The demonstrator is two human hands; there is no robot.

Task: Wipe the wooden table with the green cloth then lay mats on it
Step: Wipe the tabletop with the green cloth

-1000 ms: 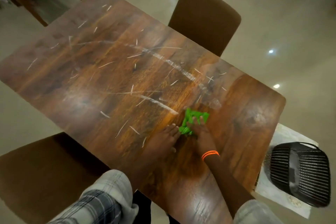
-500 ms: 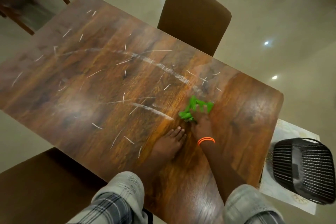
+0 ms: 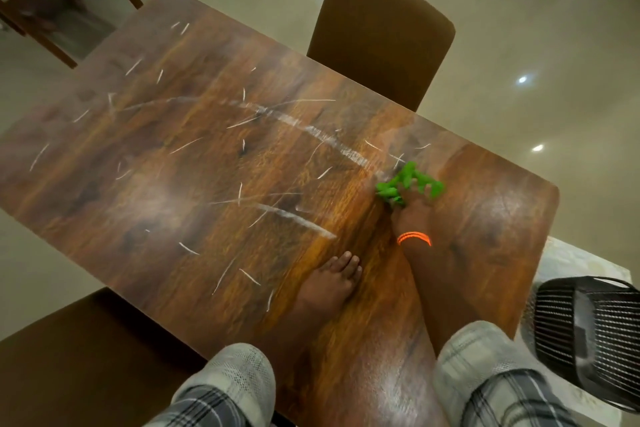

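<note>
The right hand (image 3: 412,210) is stretched forward over the wooden table (image 3: 194,184), its fingers curled into the green cloth (image 3: 403,182), which is bunched up under and ahead of the fingers and pressed against the tabletop; the cloth and fingertips are blurred, so the exact grip is hard to read. An orange band (image 3: 414,238) circles the right wrist just behind the hand. The left hand (image 3: 334,282) rests flat on the table, nearer the body and to the left of the right forearm, fingers straight and close together, holding nothing, well apart from the cloth. Both forearms come out of grey cuffs over plaid sleeves (image 3: 225,388) at the near edge. To the left of both hands, and beyond them, the tabletop is covered with pale streaks and short white scratch-like marks (image 3: 298,217), one long streak ending just ahead of the left hand and another curving toward the cloth. Beyond the right hand, across the table, stands a brown chair (image 3: 381,35) pushed up to the far edge. To the right of the right forearm, off the table's end, a dark ribbed basket (image 3: 588,333) sits on a pale mat (image 3: 571,262) on the floor. Left of the left sleeve a dark brown seat (image 3: 69,357) lies below the table edge.
</note>
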